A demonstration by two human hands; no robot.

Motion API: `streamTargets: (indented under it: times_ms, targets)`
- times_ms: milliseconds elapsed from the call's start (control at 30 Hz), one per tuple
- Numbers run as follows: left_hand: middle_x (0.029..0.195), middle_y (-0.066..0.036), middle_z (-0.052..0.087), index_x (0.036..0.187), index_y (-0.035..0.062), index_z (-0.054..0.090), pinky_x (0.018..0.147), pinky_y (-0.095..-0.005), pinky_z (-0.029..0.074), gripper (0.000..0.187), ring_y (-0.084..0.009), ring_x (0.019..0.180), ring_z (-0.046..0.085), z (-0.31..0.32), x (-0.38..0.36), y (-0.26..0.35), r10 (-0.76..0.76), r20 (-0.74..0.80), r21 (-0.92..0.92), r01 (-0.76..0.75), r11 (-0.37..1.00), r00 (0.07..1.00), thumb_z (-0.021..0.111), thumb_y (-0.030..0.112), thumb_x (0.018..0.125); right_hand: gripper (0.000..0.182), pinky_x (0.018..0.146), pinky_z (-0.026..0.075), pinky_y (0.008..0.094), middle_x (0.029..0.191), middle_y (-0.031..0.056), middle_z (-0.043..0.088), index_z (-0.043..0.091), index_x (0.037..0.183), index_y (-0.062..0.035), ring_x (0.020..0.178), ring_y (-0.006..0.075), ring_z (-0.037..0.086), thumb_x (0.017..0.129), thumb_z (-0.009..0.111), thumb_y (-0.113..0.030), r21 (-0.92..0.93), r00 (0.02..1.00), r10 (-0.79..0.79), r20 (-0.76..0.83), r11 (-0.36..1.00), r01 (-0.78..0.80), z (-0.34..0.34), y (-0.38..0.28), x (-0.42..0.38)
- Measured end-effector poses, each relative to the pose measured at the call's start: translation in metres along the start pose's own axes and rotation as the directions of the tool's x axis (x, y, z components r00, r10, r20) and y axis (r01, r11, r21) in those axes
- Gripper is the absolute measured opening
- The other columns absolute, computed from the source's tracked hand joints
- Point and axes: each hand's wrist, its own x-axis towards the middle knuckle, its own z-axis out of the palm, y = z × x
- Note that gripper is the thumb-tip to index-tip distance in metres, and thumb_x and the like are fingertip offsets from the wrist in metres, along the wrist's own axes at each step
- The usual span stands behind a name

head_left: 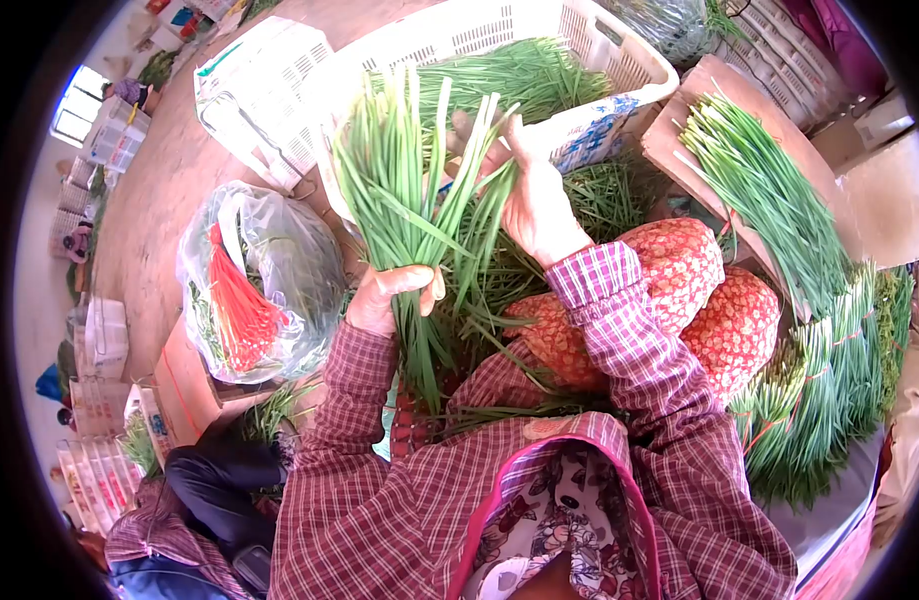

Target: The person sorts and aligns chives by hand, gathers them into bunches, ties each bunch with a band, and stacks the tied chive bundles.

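Note:
My left hand [394, 298] is wrapped round the lower part of a bundle of long green stalks [394, 190], whose pale ends point up. At the bundle's upper right is my right hand [534, 195], palm turned toward the stalks, thumb raised and apart from the fingers; some fingers are partly behind the stalks. A few stalks splay out between the two hands. Behind them, a white plastic crate [629, 85] holds more green stalks [519, 75]. Loose greens [604, 195] lie below the crate, near my right wrist.
A clear plastic bag [314, 260] with red ties [241, 310] stands at left. Loose stalks [769, 180] lie on cardboard [674, 130] at right, above tied bundles [809, 400]. A white crate [264, 95] stands upper left. Another person's dark-trousered leg [219, 490] is at lower left.

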Motion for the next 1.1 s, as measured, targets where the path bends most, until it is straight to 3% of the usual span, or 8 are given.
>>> streamTargets:
  times_ms: [267, 433, 633, 733, 800, 867, 967, 1100]
  targets:
    - [0.076, -0.014, 0.067, 0.089, -0.0047, 0.065, 0.055, -0.0292, 0.049, 0.025, -0.0194, 0.058, 0.06, 0.019, 0.008, -0.009, -0.038, -0.08, 0.067, 0.044, 0.997, 0.996, 0.065, 0.017, 0.076, 0.043, 0.083, 0.047, 0.0348, 0.103, 0.0132, 0.063, 0.045, 0.125, 0.0001, 0.094, 0.0251, 0.06, 0.096, 0.054, -0.03, -0.827, 0.867, -0.471, 0.165, 0.413, 0.382, 0.026, 0.005, -0.003]
    - [0.1, -0.015, 0.067, 0.115, -0.0017, 0.058, 0.066, -0.0305, 0.052, 0.044, -0.0215, 0.073, 0.064, 0.032, 0.01, -0.013, 0.052, -0.084, -0.16, -0.065, 0.985, 0.995, 0.066, 0.014, 0.075, 0.027, 0.059, 0.049, 0.0258, 0.076, 0.0039, 0.051, 0.05, 0.102, -0.0051, 0.068, 0.0125, 0.054, 0.098, 0.05, -0.032, -0.416, 0.952, -0.266, -0.151, 0.891, 0.182, 0.019, -0.002, 0.008]
    - [0.092, -0.011, 0.066, 0.128, 0.0028, 0.05, 0.082, -0.0406, 0.051, 0.056, -0.0298, 0.091, 0.064, 0.017, 0.004, -0.014, 0.11, -0.181, -0.315, -0.164, 0.935, 0.977, 0.066, 0.015, 0.076, 0.029, 0.047, 0.044, 0.0252, 0.071, 0.0029, 0.052, 0.052, 0.094, -0.0064, 0.051, 0.0103, 0.048, 0.095, 0.056, -0.035, -0.528, 0.684, -0.671, -0.287, 0.706, 0.471, -0.032, -0.115, 0.013]
    - [0.083, -0.012, 0.065, 0.125, -0.0006, 0.052, 0.073, -0.0382, 0.053, 0.049, -0.0249, 0.074, 0.065, 0.005, 0.013, -0.014, 0.119, -0.149, -0.314, -0.161, 0.936, 0.982, 0.065, 0.014, 0.079, 0.026, 0.043, 0.035, 0.0181, 0.062, -0.0035, 0.05, 0.057, 0.091, -0.0106, 0.046, 0.0018, 0.037, 0.092, 0.06, -0.036, -0.86, 0.74, -0.664, 0.106, 0.312, 0.403, -0.025, -0.142, -0.005]
    - [0.083, -0.012, 0.065, 0.121, -0.0011, 0.054, 0.068, -0.0359, 0.054, 0.045, -0.0236, 0.072, 0.064, 0.011, 0.021, -0.007, 0.117, -0.182, -0.258, -0.162, 0.952, 0.976, 0.065, 0.012, 0.079, 0.022, 0.054, 0.041, 0.0155, 0.064, -0.0015, 0.053, 0.06, 0.099, -0.0072, 0.063, 0.0061, 0.055, 0.089, 0.067, -0.026, -0.987, 0.851, -0.525, -0.003, 0.137, 0.081, 0.014, -0.109, -0.014]
    - [0.082, -0.012, 0.065, 0.11, -0.0016, 0.06, 0.057, -0.0292, 0.053, 0.031, -0.0199, 0.066, 0.063, 0.022, 0.029, -0.004, 0.123, -0.276, -0.171, -0.175, 0.97, 0.953, 0.063, 0.003, 0.08, 0.052, 0.075, 0.053, 0.0289, 0.103, 0.013, 0.062, 0.048, 0.116, 0.0, 0.088, 0.0166, 0.063, 0.081, 0.075, -0.026, -0.761, 0.967, -0.212, 0.138, 0.602, 0.24, 0.007, -0.062, -0.006]
    - [0.081, -0.011, 0.065, 0.107, -0.0017, 0.06, 0.055, -0.0271, 0.053, 0.027, -0.017, 0.065, 0.062, 0.032, 0.041, -0.019, 0.283, -0.344, -0.02, -0.308, 0.951, 0.896, 0.062, -0.001, 0.08, 0.101, 0.093, 0.049, 0.0367, 0.119, 0.0249, 0.057, 0.028, 0.135, 0.0144, 0.106, 0.0303, 0.061, 0.069, 0.082, -0.04, -0.841, 0.978, -0.113, 0.177, 0.498, 0.21, 0.015, -0.009, 0.004]
    - [0.085, -0.01, 0.066, 0.106, -0.0024, 0.06, 0.056, -0.0247, 0.052, 0.027, -0.0149, 0.067, 0.062, 0.045, 0.039, -0.02, 0.345, -0.349, 0.271, -0.259, 0.927, 0.872, 0.061, -0.004, 0.08, 0.074, 0.087, 0.051, 0.0333, 0.107, 0.0194, 0.066, 0.044, 0.129, 0.0089, 0.099, 0.0244, 0.064, 0.077, 0.078, -0.031, -0.89, 0.96, -0.24, 0.145, 0.391, 0.232, 0.02, 0.002, 0.004]
